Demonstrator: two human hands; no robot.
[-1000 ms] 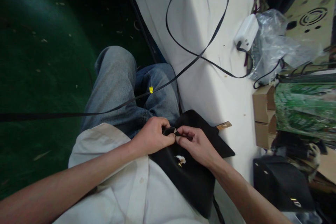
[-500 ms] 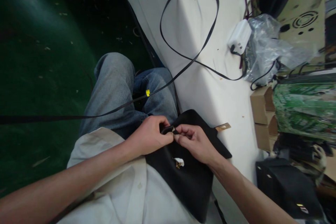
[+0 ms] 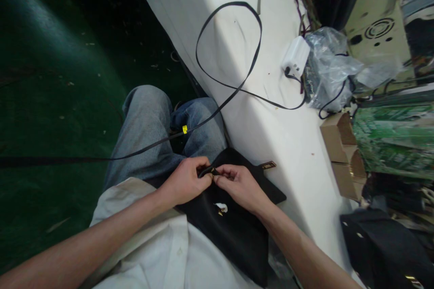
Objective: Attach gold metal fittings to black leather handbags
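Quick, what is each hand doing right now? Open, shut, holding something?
Left hand: closed, pinching the end of a black strap over the black bag.
Right hand: closed, fingers pinching the same strap end.

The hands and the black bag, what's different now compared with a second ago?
Little changed. The left hand and right hand still pinch the same small black strap end over the black bag on the lap; no grip was taken or released. The head camera tilted, so the looped strap and the table sit lower and further left in view.
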